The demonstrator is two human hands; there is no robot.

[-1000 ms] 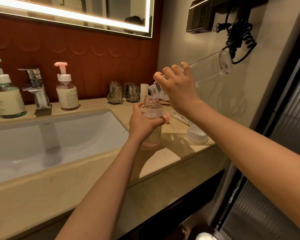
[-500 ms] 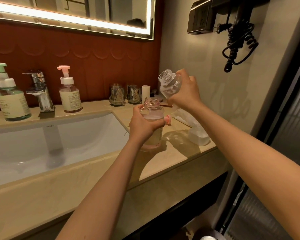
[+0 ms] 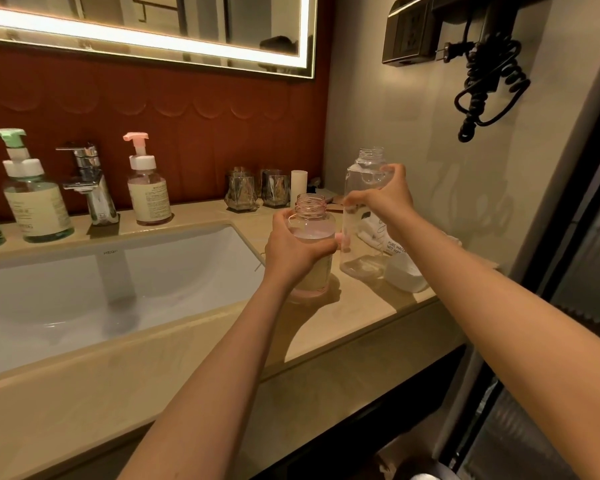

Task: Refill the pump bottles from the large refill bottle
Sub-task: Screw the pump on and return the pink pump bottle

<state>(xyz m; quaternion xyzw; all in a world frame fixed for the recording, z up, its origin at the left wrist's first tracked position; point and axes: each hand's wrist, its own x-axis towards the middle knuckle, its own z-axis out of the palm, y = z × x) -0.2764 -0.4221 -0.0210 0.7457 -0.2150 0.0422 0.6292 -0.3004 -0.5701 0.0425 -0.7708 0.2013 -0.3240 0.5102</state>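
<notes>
An uncapped pump bottle (image 3: pixel 312 220) with pinkish liquid stands on the counter (image 3: pixel 354 317) right of the sink. My left hand (image 3: pixel 295 251) grips its body. Just right of it the large clear refill bottle (image 3: pixel 361 237) stands upright on the counter, mouth open, looking nearly empty. My right hand (image 3: pixel 385 195) grips its upper part. A small pink part (image 3: pixel 343 239) shows between the two bottles. A pink-pump bottle (image 3: pixel 148 188) and a green-pump bottle (image 3: pixel 32 199) stand at the back on either side of the tap.
The sink basin (image 3: pixel 101 289) fills the left; a chrome tap (image 3: pixel 90 181) stands behind it. Two glass tumblers (image 3: pixel 257 192) and a small white cylinder (image 3: pixel 298 183) sit at the back. A wet-wipes pack (image 3: pixel 392 244) and a white cap (image 3: pixel 406 271) lie right of the refill bottle. A coiled cord (image 3: pixel 485 84) hangs on the wall.
My right hand swung the refill bottle from a tipped pouring position over the pump bottle back upright and lowered it onto the counter. My left hand kept holding the pump bottle.
</notes>
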